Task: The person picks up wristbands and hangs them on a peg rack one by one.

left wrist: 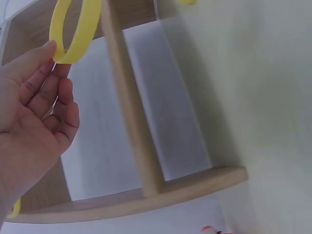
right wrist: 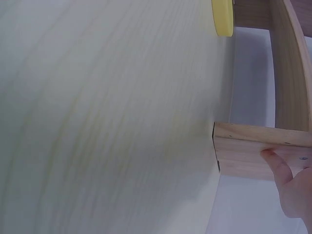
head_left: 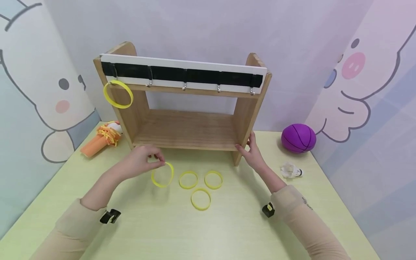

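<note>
My left hand (head_left: 143,161) pinches a yellow ring (head_left: 173,174) between thumb and fingertips, in front of the shelf's lower left. The left wrist view shows this ring (left wrist: 87,36) upright at the fingertips. A wooden shelf (head_left: 185,130) stands at the back, with a row of metal hooks along a black-and-white strip (head_left: 201,76). From its leftmost hook hangs another yellow ring (head_left: 130,96). My right hand (head_left: 255,155) holds the lower part of the right side panel; in the right wrist view a digit touches the panel (right wrist: 239,153). Some fingers are hidden.
Several yellow rings lie on the table before the shelf, the nearest ring (head_left: 192,202) lowest. On the right are a purple ball (head_left: 298,138) and a shuttlecock (head_left: 291,170). An orange toy (head_left: 101,139) lies at left. Patterned walls (head_left: 201,25) enclose the table.
</note>
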Motion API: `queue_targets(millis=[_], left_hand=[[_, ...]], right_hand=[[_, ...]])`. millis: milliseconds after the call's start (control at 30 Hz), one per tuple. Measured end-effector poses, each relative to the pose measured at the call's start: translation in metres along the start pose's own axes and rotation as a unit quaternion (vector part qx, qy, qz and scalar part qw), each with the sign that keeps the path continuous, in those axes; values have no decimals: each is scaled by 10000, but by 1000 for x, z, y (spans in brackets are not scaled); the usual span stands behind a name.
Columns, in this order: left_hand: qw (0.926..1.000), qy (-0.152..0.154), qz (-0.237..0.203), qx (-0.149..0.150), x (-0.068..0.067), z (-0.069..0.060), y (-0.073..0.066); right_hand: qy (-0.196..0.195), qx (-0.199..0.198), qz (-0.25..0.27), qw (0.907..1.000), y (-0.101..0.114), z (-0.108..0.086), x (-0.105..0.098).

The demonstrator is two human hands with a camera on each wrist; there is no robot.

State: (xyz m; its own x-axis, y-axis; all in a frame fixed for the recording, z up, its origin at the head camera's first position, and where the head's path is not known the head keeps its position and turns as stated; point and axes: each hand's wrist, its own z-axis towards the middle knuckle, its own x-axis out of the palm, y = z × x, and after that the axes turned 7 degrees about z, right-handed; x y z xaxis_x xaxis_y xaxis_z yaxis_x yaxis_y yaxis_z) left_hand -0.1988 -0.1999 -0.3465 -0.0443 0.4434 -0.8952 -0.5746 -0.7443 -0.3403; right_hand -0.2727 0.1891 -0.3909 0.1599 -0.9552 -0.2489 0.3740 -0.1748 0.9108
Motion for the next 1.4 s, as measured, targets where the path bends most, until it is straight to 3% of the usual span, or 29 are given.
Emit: queue_targets(millis=[167,367,633,800,1067,1400], left_hand=[[9976,-621,55,293,-13,2,-13],[9931,-1054,75,499,-32,4,-28],[9786,-1827,-59,946,-61,13,-44],[9719,-2198,76,841,-77,17,-52],[9502,-3055,139,606,-102,24,-58],[9231,-3816,457,-142,-125,44,-55]], right_hand=[[11,-67,-6,10000,0,1,0],[-24,-68,-37,10000,1,0,1],[-86,-68,12,9999,0,1,-1],[-63,-55,58,9999,1,0,0],[-27,-85,32,10000,3,-1,2],[-62,-77,17,9999,3,-1,2]])
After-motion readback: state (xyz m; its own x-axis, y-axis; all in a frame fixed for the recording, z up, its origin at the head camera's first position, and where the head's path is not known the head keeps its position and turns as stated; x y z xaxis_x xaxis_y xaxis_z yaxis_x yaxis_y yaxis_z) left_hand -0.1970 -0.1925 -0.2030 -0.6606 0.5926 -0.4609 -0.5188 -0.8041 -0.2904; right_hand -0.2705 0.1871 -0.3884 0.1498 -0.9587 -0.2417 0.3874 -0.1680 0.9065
